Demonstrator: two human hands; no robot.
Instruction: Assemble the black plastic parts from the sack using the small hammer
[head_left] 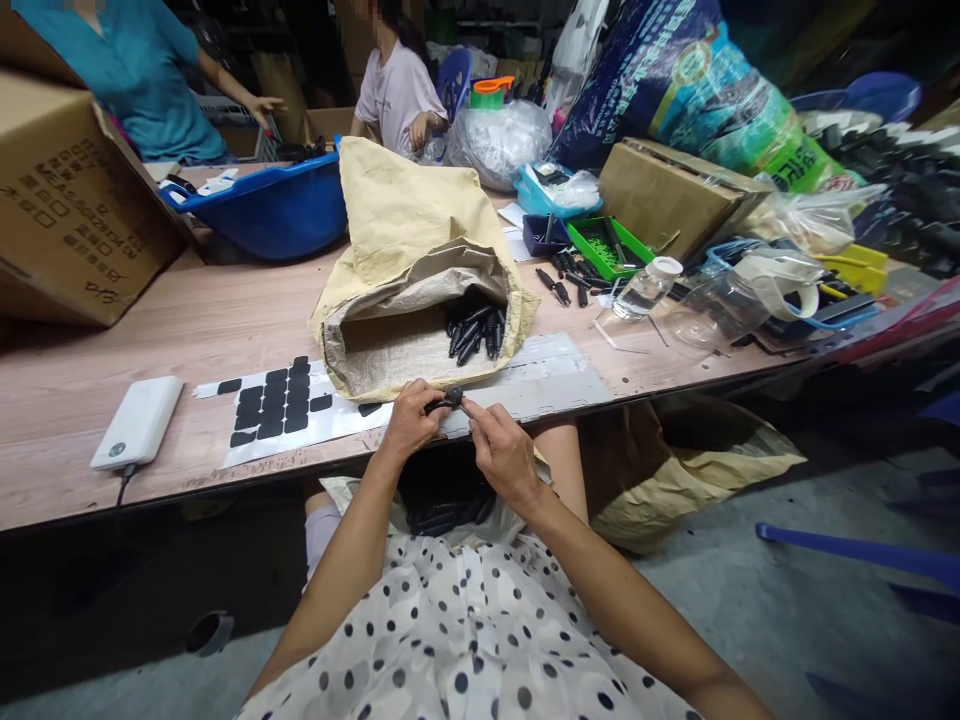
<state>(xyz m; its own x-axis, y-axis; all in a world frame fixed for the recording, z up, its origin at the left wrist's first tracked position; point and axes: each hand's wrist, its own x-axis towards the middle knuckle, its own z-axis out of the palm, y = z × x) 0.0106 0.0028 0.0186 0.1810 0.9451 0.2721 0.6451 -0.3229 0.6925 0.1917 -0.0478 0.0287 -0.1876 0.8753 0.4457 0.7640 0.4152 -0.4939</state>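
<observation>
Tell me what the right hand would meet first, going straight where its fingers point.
The black part by the right hand; beyond it, perhaps the tan sack; depth is unclear.

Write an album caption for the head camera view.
Left hand and right hand meet at a small black part, before an open sack of black pieces.

I held a small black piece point(454, 396), its rounded end showing, between my left fingers point(417, 397) and right fingers point(481, 414), near the front edge of the table point(225, 300).
</observation>
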